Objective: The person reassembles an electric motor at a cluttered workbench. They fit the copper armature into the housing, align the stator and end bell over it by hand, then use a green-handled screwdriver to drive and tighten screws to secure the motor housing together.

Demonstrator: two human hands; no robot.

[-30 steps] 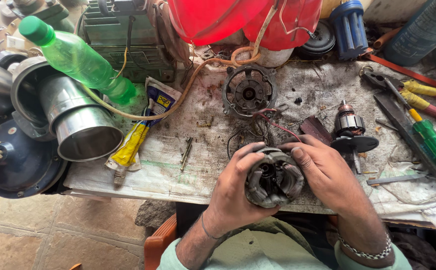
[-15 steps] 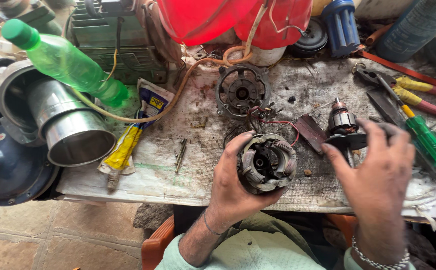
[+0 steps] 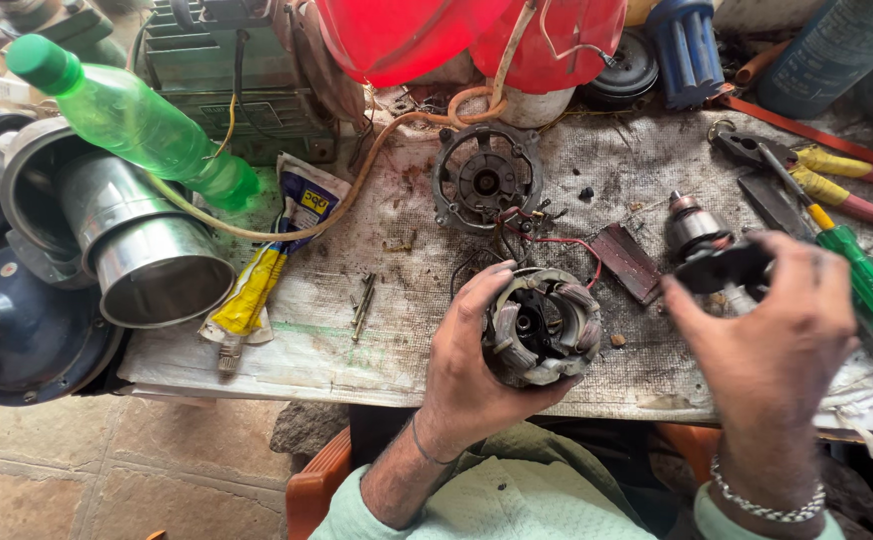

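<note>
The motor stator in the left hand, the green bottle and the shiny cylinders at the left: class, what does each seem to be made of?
Motor stator, held in the left hand: dull grey metal core with wire windings, probably taped copper.
Green bottle: see-through tinted plastic, glossy.
Shiny cylinders: thin sheet metal, likely steel or aluminium, with mirror-like reflections.

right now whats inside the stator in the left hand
Inside the stator, held in the left hand, copper windings ring a dark hollow core. Its depths stay in shadow, and the palm covers its back.
</note>
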